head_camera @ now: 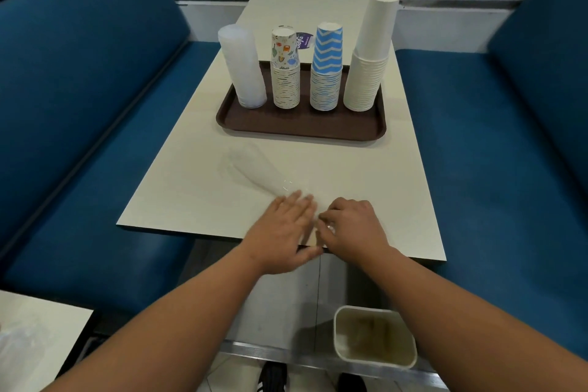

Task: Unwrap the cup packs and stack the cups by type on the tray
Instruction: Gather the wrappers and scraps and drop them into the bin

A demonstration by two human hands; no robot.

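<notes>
A brown tray [299, 124] on the table carries a row of upside-down cup stacks: clear plastic cups [243, 68] at the left, cartoon-print paper cups [285, 68], blue zigzag cups [326, 68], and tall white cups [369, 57] at the right. An empty clear plastic wrapper [254, 170] lies flat on the table in front of the tray, stretching to my hands. My left hand [280, 232] lies flat, fingers spread, on the wrapper's near end. My right hand [353, 224] pinches that same end beside it, near the table's front edge.
The beige table [178, 188] stands between two blue benches [79, 105]. A purple label [304, 40] lies behind the tray. On the floor below the table's front edge sits a cream bin [375, 336]. A second table corner with plastic shows at the bottom left [35, 337].
</notes>
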